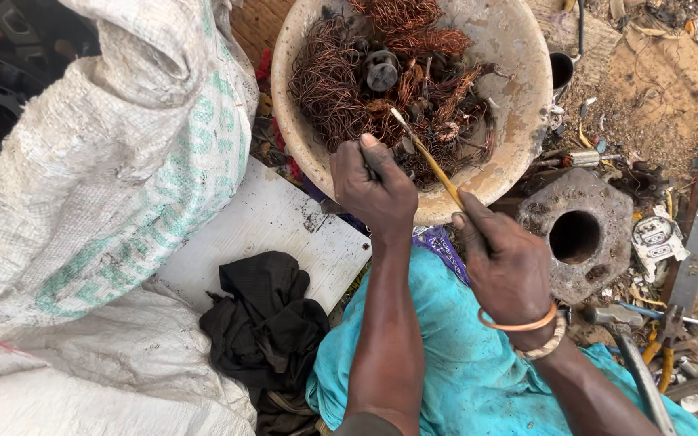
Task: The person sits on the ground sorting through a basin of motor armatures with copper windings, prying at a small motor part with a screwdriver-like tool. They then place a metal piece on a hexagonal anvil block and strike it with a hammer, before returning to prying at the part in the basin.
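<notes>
Copper wire (341,89) fills the basin (519,56); right hand (504,262) pinches a thin rod (430,161), left hand (375,187) seemingly closed.

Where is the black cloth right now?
In the head view, the black cloth lies low and left of centre, by the white board, just left of the left hand's forearm and the turquoise fabric.

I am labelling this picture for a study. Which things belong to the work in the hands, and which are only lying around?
In use:
left hand, at the bowl's near edge
right hand, holding a thin yellow stick
pale round bowl
tangled copper wire in it

Lying about:
white woven sack
black cloth
white board
grey block with a round hole
pliers
</notes>
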`<state>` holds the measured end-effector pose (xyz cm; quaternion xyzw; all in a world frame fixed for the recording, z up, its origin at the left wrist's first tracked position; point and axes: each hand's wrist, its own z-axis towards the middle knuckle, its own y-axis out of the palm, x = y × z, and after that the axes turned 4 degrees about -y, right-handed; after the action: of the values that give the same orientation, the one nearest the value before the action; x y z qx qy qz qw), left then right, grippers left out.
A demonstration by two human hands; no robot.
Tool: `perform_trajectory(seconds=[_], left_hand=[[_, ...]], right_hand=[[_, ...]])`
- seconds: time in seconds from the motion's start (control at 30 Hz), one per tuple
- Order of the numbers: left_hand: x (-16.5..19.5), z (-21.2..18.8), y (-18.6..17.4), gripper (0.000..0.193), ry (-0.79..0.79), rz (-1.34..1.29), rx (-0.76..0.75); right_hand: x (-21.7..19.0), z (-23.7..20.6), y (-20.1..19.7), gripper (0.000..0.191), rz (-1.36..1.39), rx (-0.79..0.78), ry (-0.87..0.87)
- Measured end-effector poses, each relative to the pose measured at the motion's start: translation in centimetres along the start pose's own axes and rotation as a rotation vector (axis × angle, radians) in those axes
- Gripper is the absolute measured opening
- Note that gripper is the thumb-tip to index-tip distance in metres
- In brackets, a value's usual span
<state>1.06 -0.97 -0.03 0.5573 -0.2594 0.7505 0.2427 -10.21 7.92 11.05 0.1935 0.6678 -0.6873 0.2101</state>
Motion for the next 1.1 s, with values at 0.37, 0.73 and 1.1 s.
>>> perform_trajectory(seconds=[0.37,0.73,1.1], left_hand=[[-0.1,0.3,-0.4,0.042,-0.237,-0.17,0.022],[-1.1,-0.3,-0.5,0.028,-0.456,-0.696,-0.235],[-0.4,-0.1,-0.8,0.031,-0.466,-0.759,-0.393]], right_hand=[[1.9,-3.0,-2.2,0.035,-0.168,0.043,-0.012],[1.4,2.6,-2.0,0.038,0.512,-0.146,0.355],[0.9,9.3,-1.1,0.025,0.435,-0.291,-0.021]])
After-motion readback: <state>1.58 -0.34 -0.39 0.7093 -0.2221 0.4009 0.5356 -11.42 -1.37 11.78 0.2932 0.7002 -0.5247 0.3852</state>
